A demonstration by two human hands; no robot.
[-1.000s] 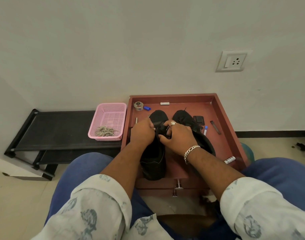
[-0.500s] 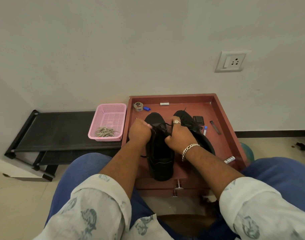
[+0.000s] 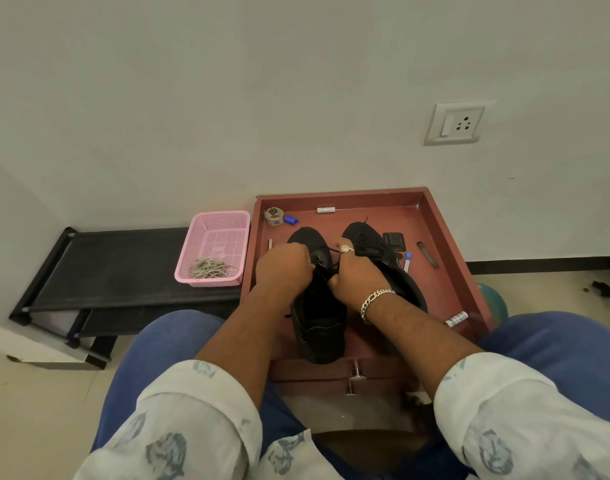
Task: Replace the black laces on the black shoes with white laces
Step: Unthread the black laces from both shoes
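Both hands curl over the near black shoe [image 3: 319, 320] in the red tray [image 3: 445, 258] — left hand [image 3: 283, 268] and right hand [image 3: 353, 277] each seemingly pinching its black lace [image 3: 332, 250] — pink basket [image 3: 213, 251] at nine o'clock.

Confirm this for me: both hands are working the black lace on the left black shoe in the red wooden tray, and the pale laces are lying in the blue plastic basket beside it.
One detail is wrong: the mesh plastic basket holding the pale laces is pink, not blue, as the head view shows. The rest stands: the left hand and right hand work the black lace on the left black shoe in the red wooden tray.
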